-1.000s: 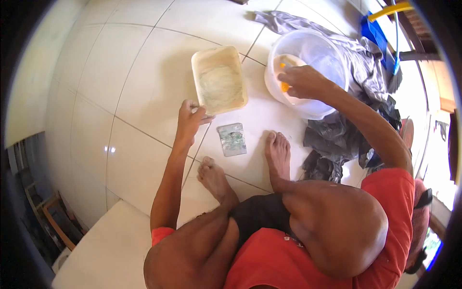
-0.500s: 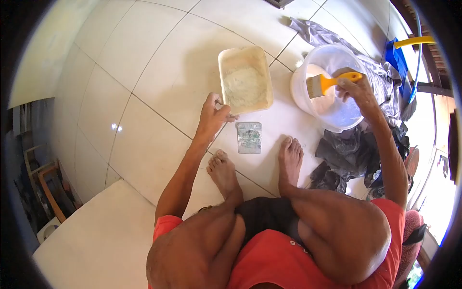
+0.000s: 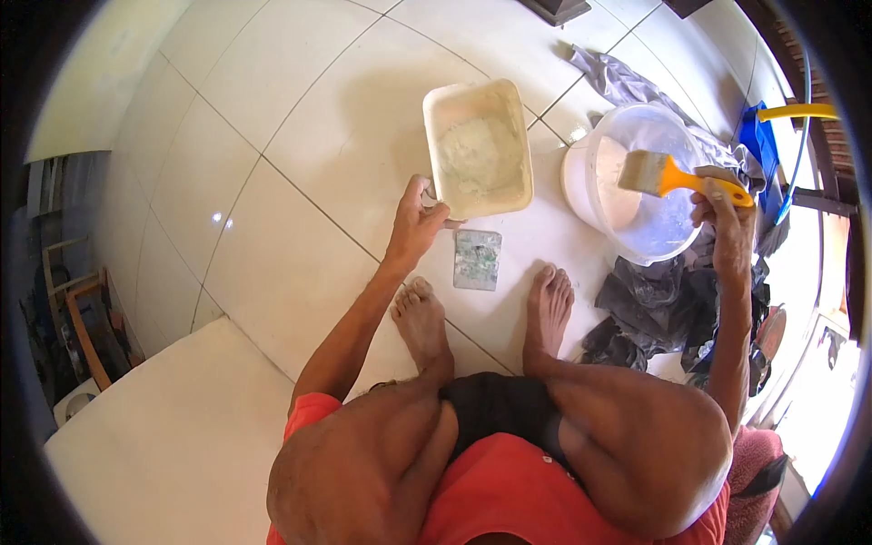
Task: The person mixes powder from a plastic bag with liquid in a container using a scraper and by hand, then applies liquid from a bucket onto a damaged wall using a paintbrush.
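Note:
My left hand (image 3: 421, 223) grips the lower left corner of a cream rectangular tub (image 3: 524, 194), fingers curled under its rim. Pale powder or paste (image 3: 477, 150) coats the inside of the tub. In my right hand (image 3: 725, 218) is a paintbrush (image 3: 677, 174) with a yellow handle, its pale bristles pointing left. The brush is over a translucent plastic bucket (image 3: 649, 250) that has something light beige inside its left part. Between my feet and the tub, a flat grey-green stained plate (image 3: 477, 260) lies on the floor tiles.
Black plastic bags (image 3: 640, 309) lie crumpled beside my right foot. A grey cloth (image 3: 618, 77) is spread behind the bucket. At the far right are a blue dustpan-like object (image 3: 758, 145) and a yellow handle (image 3: 799, 112). White tiles (image 3: 309, 182) cover the floor.
My right hand has drawn the paintbrush to the right and nearer to me, toward the bucket's right side. My left hand still holds the tub, now slightly tilted. The whole view has shifted a little.

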